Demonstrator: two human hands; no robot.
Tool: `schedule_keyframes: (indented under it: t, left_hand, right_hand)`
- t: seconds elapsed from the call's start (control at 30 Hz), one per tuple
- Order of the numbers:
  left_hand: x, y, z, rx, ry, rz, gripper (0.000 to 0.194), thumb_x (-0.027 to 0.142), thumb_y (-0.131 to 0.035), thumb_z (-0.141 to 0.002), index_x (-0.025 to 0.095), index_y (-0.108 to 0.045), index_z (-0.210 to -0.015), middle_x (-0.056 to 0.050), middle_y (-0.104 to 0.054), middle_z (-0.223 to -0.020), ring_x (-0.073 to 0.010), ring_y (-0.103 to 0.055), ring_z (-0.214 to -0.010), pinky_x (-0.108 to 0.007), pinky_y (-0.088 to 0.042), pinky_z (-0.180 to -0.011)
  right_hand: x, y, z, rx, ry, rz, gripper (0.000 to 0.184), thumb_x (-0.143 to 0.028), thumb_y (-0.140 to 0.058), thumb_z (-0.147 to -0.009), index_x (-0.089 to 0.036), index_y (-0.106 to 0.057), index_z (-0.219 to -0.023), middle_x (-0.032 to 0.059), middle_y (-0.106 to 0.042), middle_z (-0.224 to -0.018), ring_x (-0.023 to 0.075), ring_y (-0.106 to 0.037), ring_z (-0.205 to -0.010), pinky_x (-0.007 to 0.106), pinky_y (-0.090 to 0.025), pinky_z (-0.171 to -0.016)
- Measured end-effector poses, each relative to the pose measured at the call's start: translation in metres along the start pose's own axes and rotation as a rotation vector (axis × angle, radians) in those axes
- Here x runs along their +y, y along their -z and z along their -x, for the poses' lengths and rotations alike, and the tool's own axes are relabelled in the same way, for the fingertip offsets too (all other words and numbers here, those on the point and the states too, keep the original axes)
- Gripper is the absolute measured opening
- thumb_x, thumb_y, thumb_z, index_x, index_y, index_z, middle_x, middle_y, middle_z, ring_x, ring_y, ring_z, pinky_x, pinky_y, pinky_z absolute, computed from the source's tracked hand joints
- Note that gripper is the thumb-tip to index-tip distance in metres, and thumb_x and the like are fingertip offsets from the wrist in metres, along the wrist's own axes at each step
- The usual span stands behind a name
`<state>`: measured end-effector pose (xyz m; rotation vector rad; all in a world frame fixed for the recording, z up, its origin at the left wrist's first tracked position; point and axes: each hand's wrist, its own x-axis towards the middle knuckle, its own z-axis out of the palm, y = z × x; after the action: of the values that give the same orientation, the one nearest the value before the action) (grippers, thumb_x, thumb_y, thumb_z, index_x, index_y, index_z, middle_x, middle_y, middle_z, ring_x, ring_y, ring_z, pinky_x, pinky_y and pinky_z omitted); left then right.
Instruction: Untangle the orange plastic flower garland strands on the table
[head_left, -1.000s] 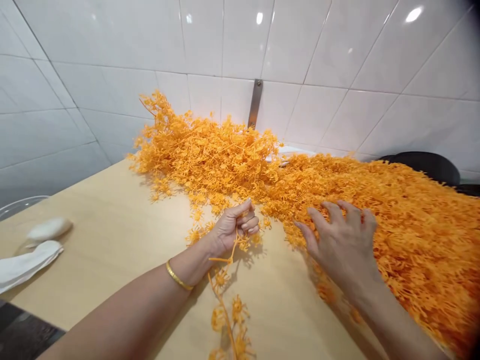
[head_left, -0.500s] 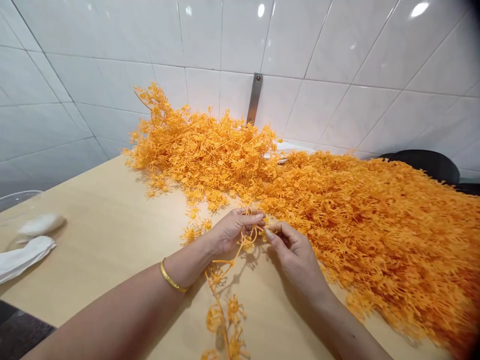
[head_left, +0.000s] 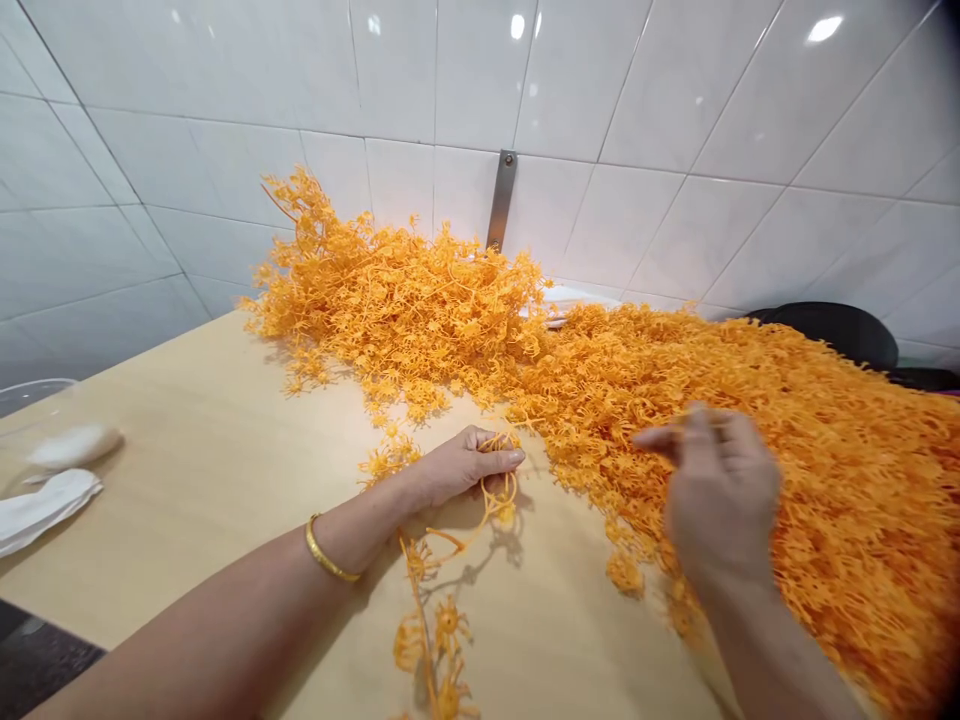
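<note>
My left hand (head_left: 474, 462), with a gold bangle (head_left: 330, 550) on its wrist, is closed around an orange plastic flower strand (head_left: 491, 505). The strand loops below my fingers and trails down the table towards the bottom edge, bearing several spidery orange flowers (head_left: 450, 625). My right hand (head_left: 720, 490) is raised at the near side of a large heap of orange plastic flowers (head_left: 825, 480). Motion smears its fingers, so whether it touches or holds anything cannot be made out.
A second mound of orange flowers (head_left: 405, 290) lies at the back against the tiled wall (head_left: 622, 90). White cloth-like items (head_left: 45, 510) and a clear round container (head_left: 34, 395) are at the left. A metal strip (head_left: 501, 200) stands by the wall; a black round object (head_left: 832, 330) sits behind the heap.
My right hand has left the strand beside my left hand and moved right, over the flower heap. My left hand stays nearly in place, still gripping the strand.
</note>
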<state>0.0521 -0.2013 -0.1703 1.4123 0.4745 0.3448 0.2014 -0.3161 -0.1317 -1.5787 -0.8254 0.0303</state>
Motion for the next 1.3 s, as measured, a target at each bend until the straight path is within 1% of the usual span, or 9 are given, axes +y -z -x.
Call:
schedule_keyframes:
  t: [0.07,0.1,0.27,0.47,0.6,0.77,1.03,1.17,1.3]
  left_hand:
    - [-0.002,-0.001,-0.001,0.046,-0.028,0.028,0.032,0.037,-0.057,-0.069,0.013,-0.048,-0.05,0.001,-0.045,-0.043,-0.0047,-0.036,-0.039,-0.02,-0.024,-0.042]
    - [-0.004,-0.002,-0.001,0.064,-0.04,0.05,0.032,0.038,-0.056,-0.069,0.013,-0.049,-0.051,0.001,-0.046,-0.043,-0.0047,-0.036,-0.039,-0.02,-0.025,-0.042]
    - [-0.009,0.0,-0.005,0.136,-0.073,0.193,0.03,0.038,-0.056,-0.07,0.012,-0.053,-0.058,0.001,-0.048,-0.045,-0.0047,-0.039,-0.04,-0.019,-0.026,-0.042]
    - [-0.01,0.001,-0.008,0.174,-0.063,0.33,0.031,0.039,-0.057,-0.07,0.012,-0.052,-0.057,0.001,-0.049,-0.046,-0.0047,-0.039,-0.039,-0.019,-0.027,-0.042]
    - [-0.011,-0.003,-0.008,0.134,-0.108,0.267,0.032,0.039,-0.055,-0.071,0.011,-0.051,-0.056,0.002,-0.047,-0.046,-0.0047,-0.04,-0.041,-0.019,-0.029,-0.044]
    - [-0.011,-0.006,-0.008,0.133,-0.126,0.164,0.035,0.04,-0.052,-0.072,0.012,-0.047,-0.053,0.003,-0.043,-0.044,-0.004,-0.035,-0.039,-0.019,-0.026,-0.042]
    - [-0.007,-0.014,-0.006,0.131,-0.13,0.015,0.037,0.045,-0.05,-0.071,0.014,-0.041,-0.053,0.004,-0.039,-0.045,-0.0047,-0.032,-0.041,-0.02,-0.023,-0.042]
    - [-0.011,-0.019,-0.006,0.146,-0.163,-0.099,0.04,0.048,-0.048,-0.071,0.015,-0.037,-0.051,0.005,-0.034,-0.045,-0.0046,-0.029,-0.042,-0.02,-0.022,-0.042]
    - [-0.013,-0.019,-0.011,0.246,-0.2,-0.123,0.044,0.051,-0.045,-0.072,0.017,-0.03,-0.048,0.006,-0.029,-0.043,-0.0041,-0.024,-0.04,-0.021,-0.02,-0.041]
  right_hand:
    - [-0.001,0.008,-0.008,0.05,-0.058,-0.12,0.017,-0.037,-0.046,-0.078,-0.021,-0.044,-0.079,-0.0018,-0.052,-0.068,0.0118,-0.054,-0.059,0.028,-0.045,-0.062]
    - [-0.001,0.009,-0.009,-0.012,-0.094,-0.16,0.016,-0.035,-0.049,-0.076,-0.021,-0.044,-0.084,-0.0019,-0.053,-0.07,0.0116,-0.055,-0.059,0.028,-0.046,-0.062]
    - [0.002,-0.008,0.01,-0.589,-0.218,-0.124,0.024,-0.036,-0.046,-0.077,-0.02,-0.048,-0.095,-0.0014,-0.051,-0.064,0.0112,-0.052,-0.058,0.024,-0.043,-0.055]
    - [0.007,-0.026,0.029,-0.912,-0.208,-0.019,0.032,-0.046,-0.054,-0.07,-0.018,-0.051,-0.086,-0.005,-0.043,-0.055,0.0084,-0.039,-0.049,0.02,-0.032,-0.046]
    - [0.01,-0.036,0.035,-0.887,-0.026,0.038,0.021,-0.037,-0.052,-0.074,-0.016,-0.05,-0.071,-0.0033,-0.045,-0.062,0.0082,-0.038,-0.056,0.02,-0.029,-0.051]
    - [0.007,-0.037,0.035,-0.918,-0.002,0.055,0.026,-0.031,-0.044,-0.078,-0.017,-0.037,-0.058,-0.0048,-0.033,-0.055,0.0075,-0.03,-0.052,0.021,-0.024,-0.048]
    - [-0.016,-0.02,0.029,-0.987,0.09,0.261,0.029,-0.031,-0.043,-0.078,-0.018,-0.03,-0.055,-0.0045,-0.031,-0.053,0.0079,-0.028,-0.05,0.022,-0.021,-0.046]
    - [-0.022,-0.013,0.035,-0.948,0.156,0.33,0.031,-0.032,-0.041,-0.079,-0.018,-0.029,-0.055,-0.0047,-0.031,-0.05,0.0078,-0.028,-0.046,0.023,-0.02,-0.044]
    - [-0.045,0.009,0.049,-1.036,0.2,0.282,0.033,-0.034,-0.046,-0.077,-0.018,-0.033,-0.051,-0.0034,-0.039,-0.048,0.0083,-0.038,-0.046,0.021,-0.026,-0.042]
